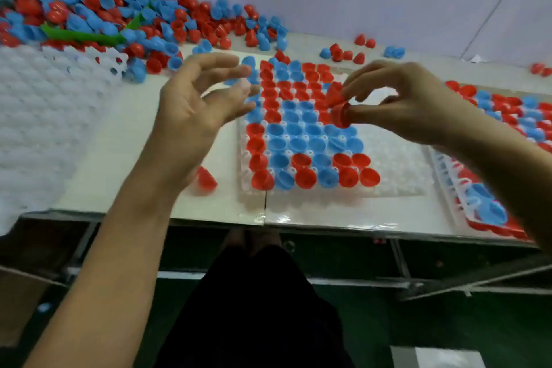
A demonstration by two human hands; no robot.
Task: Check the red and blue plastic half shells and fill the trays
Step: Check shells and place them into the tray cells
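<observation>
Item: centre tray (pixel 397 170) on the worktop (pixel 125 134). Roughly two-thirds of its pockets held red and blue half shells; the strip toward 3 o'clock stood unfilled.

Item: right hand (pixel 409 101), grip pinching two red half shells (pixel 339 104) above the tray's 1 o'clock area, apparently under inspection.

Item: left hand (pixel 194 104), fingers spread and relaxed, holding nothing; blurred.

Item: loose heap of shells (pixel 98 12) at 10 o'clock, large, still to be sorted.

Item: stray red shell (pixel 206 179) beside the left wrist.

Item: filled tray (pixel 507 116) at 3 o'clock, seemingly complete.

Item: empty white trays (pixel 38 116) at 9 o'clock, awaiting filling.

Judged progress: midway; much remained.
</observation>
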